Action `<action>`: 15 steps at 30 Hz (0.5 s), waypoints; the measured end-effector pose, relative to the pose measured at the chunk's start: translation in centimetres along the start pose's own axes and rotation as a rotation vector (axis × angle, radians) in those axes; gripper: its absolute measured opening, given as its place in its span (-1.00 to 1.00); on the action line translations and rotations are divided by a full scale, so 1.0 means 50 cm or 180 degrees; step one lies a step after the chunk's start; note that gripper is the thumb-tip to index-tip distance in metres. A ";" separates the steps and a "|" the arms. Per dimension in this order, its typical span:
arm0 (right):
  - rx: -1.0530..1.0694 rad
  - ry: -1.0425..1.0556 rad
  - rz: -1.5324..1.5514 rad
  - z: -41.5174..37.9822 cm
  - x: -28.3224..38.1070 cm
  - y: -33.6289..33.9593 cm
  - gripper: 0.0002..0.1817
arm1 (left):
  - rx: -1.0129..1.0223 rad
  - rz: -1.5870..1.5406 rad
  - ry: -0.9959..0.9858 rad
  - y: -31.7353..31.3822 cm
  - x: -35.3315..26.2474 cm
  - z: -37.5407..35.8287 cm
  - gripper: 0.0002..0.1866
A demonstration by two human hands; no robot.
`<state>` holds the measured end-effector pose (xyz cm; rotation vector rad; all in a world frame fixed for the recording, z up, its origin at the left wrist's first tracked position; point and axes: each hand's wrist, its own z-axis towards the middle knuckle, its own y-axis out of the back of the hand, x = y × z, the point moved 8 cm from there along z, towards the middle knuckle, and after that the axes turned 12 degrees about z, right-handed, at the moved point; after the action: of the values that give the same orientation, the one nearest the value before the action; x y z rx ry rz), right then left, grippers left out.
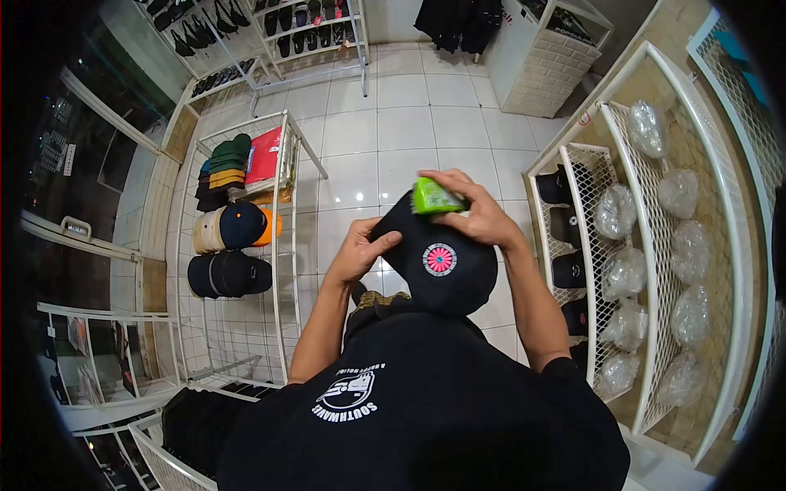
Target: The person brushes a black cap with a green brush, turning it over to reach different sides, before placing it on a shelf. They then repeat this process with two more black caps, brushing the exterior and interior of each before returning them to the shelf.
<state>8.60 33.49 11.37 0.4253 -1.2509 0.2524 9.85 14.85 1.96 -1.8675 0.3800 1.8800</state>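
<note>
Black cap (434, 233), held in front of the person's torso, a round pink patch (440, 259) on its crown. Left hand (360, 250): fingers clamped on the cap's edge. Right hand (485, 214): fingers closed around a green brush (436, 197) set at the cap; how firmly it presses, I cannot tell. Left of the cap, a white wire rack (233, 327) bears stacked caps (232, 275); right of it, mesh shelves (652, 286) carry clear plastic bundles (625, 272).

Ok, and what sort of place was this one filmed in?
Most likely a small clothing and accessories shop: there are stacked caps on a low stand, what looks like footwear on racks, and hanging dark garments.
</note>
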 end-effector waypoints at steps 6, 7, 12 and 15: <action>-0.0066 -0.0102 0.0249 0.000 -0.047 0.014 -0.22 | -0.0110 -0.0078 -0.0099 0.004 -0.049 -0.010 -0.71; -0.0082 -0.0323 0.0316 -0.015 -0.064 0.025 -0.22 | -0.0133 -0.0084 -0.0125 0.009 -0.050 -0.012 -0.71; 0.0077 -0.0196 -0.0083 0.002 0.015 -0.019 -0.21 | -0.0082 0.0194 0.0013 0.002 -0.017 -0.006 -0.72; 0.0138 0.0135 0.0160 0.008 0.025 -0.034 -0.20 | -0.0098 0.0191 -0.0003 0.002 -0.031 -0.004 -0.71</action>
<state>9.34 31.72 12.34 0.4239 -1.2174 0.3302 9.94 14.47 3.50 -1.8950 0.4133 1.9362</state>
